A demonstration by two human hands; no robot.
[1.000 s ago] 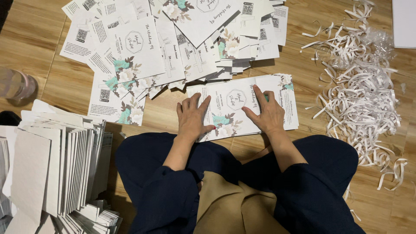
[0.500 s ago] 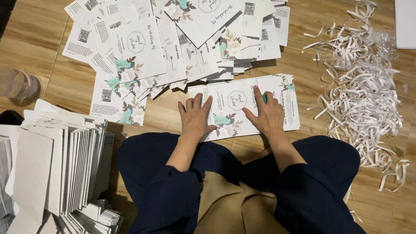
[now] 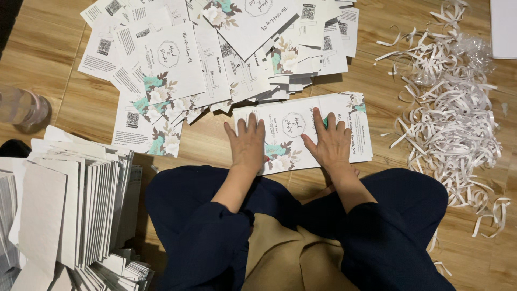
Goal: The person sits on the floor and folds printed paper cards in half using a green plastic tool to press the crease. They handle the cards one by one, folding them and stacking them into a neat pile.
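Observation:
A white card sheet with a teal and white flower print (image 3: pixel 293 126) lies flat on the wooden floor in front of my crossed legs. My left hand (image 3: pixel 246 143) presses palm down on its left part, fingers spread. My right hand (image 3: pixel 329 141) lies flat on its right part, fingers together and pointing away from me. A small green thing shows at my right fingertips; I cannot tell what it is. Neither hand grips anything.
A spread heap of the same printed cards (image 3: pixel 204 59) covers the floor beyond the sheet. A stack of folded white cards (image 3: pixel 81 205) stands at my left. Curled white paper strips (image 3: pixel 452 118) pile up at the right. A clear bottle (image 3: pixel 21 108) lies far left.
Both hands have slid slightly along the sheet, pressing it flat; the sheet itself stays in place.

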